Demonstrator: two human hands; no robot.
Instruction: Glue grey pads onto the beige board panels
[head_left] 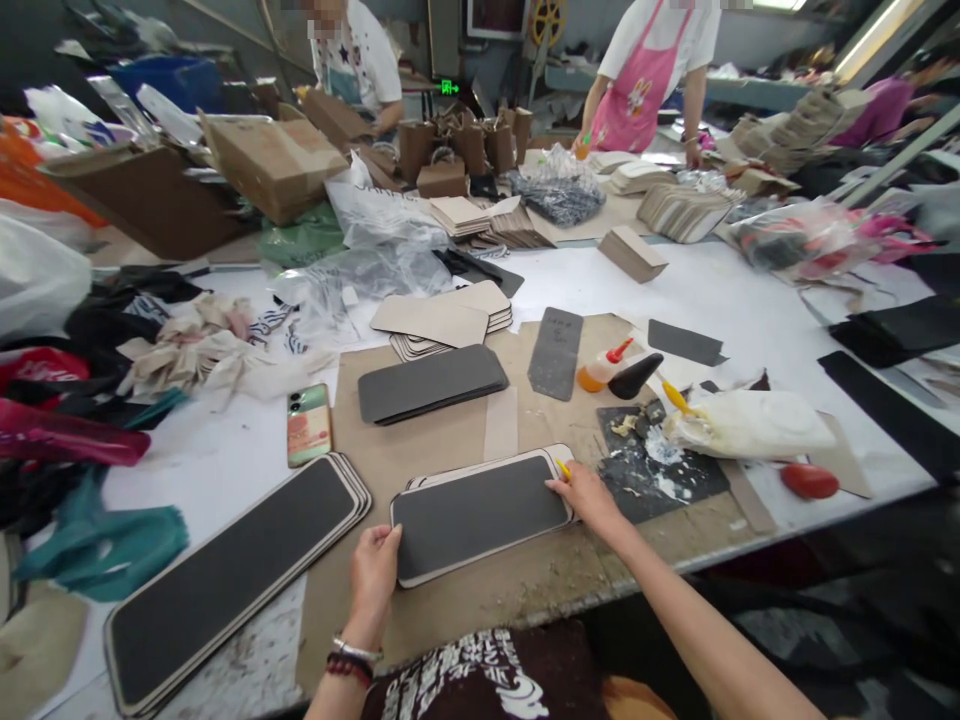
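A dark grey rounded panel point(476, 515) with a beige border lies in front of me on top of similar beige pieces. My left hand point(375, 570) pinches its left end between thumb and fingers. At the right end, my right hand point(586, 492) is closed around a small yellow tool point(563, 470), with fingertips touching the panel; the tool's kind is mostly hidden. Left of these lies a stack of longer bordered panels point(232, 585). Beyond the panel are a stack of plain dark grey pieces point(433, 383) and a stack of beige pieces point(435, 318).
Right of my hand are a glue-smeared dark sheet point(660, 480), a white glue container point(757, 422), an orange bottle point(600, 370) and a red oval object point(809, 481). A phone point(308, 425) lies left. Cloth scraps, bags and boxes point(274, 160) crowd the far side, where two people stand.
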